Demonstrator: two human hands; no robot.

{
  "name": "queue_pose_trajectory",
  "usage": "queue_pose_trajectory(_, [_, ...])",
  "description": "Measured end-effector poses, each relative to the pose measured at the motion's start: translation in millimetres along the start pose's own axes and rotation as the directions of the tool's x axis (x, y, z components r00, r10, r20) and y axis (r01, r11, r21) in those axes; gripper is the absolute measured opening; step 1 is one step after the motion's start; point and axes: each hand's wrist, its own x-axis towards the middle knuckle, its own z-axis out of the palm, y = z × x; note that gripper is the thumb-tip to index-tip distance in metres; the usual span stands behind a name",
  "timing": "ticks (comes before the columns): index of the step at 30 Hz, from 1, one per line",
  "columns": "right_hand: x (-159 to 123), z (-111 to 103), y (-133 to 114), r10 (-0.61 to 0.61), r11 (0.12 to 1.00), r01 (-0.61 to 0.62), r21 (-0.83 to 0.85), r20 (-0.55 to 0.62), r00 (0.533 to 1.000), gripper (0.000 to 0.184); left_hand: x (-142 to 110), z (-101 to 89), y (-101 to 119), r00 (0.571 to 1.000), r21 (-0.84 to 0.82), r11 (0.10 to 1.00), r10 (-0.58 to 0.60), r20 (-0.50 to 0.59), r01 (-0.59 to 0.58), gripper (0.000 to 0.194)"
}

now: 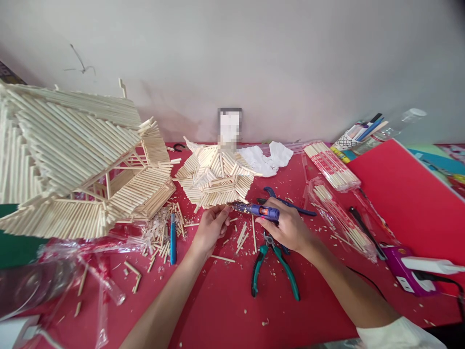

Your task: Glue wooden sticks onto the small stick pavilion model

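My right hand (288, 228) grips a blue glue gun (256, 210), its nozzle pointing left toward the fingertips of my left hand (210, 227). That hand pinches a short wooden stick at the lower edge of a small stick-built model (214, 177) on the red table (225, 310). The glue gun's tip almost meets the pinched stick. Loose cut sticks (241, 237) lie between my two hands.
A large stick-built house model (80, 160) fills the left side. Teal-handled pliers (274, 266) lie under my right wrist, a blue craft knife (173, 240) left of my left hand. Packs of chopsticks (332, 167), a purple power strip (407, 269) and white tissue (267, 157) sit to the right.
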Motion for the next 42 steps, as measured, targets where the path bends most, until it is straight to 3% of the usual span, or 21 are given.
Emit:
queue_pose_trajectory(28, [-3.2, -0.6, -3.0, 0.003, 0.993, 0.0, -0.119, 0.025, 1.0, 0.024, 0.1, -0.4, 0.1, 1.0, 0.014, 1.0, 0.009, 0.023, -0.01, 0.051])
queue_pose_trajectory(42, [-1.5, 0.0, -4.6, -0.011, 1.0, 0.011, -0.019, -0.004, 1.0, 0.019, 0.4, 0.1, 0.5, 1.0, 0.005, 1.0, 0.01, 0.019, -0.01, 0.05])
